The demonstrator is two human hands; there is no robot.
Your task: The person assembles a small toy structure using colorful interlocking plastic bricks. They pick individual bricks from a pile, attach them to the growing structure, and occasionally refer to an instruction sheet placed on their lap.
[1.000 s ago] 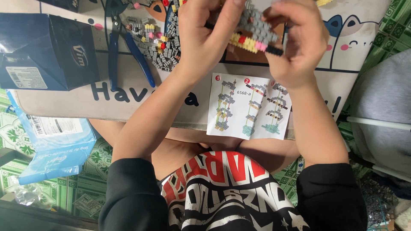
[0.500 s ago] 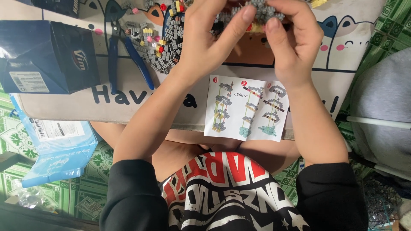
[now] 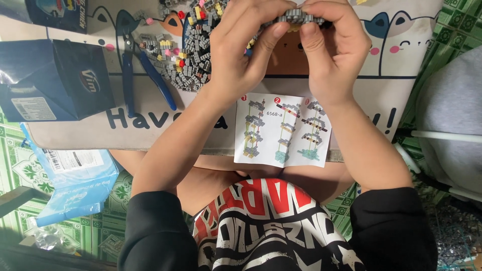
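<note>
I see the cream cloth-covered lap table with cartoon cat faces (image 3: 401, 75) filling the upper half of the view, flat and matte. On its left stands a dark blue cardboard box (image 3: 55, 80), glossy and tilted. My left hand (image 3: 241, 55) comes up from a bare forearm, wrist bent, fingers curled and thumb pressed inward. My right hand (image 3: 334, 55) mirrors it, thumb laid flat upward. Both are pinched together on the small grey studded brick assembly (image 3: 301, 16), held between them near the top edge, above the table. Below the hands lies the white folded paper instruction sheet with three numbered building steps (image 3: 282, 129), at the table's near edge. Left of it rest blue-handled metal pliers (image 3: 138, 65), beside a loose pile of tiny grey, yellow, red and pink plastic bricks (image 3: 188, 55).
</note>
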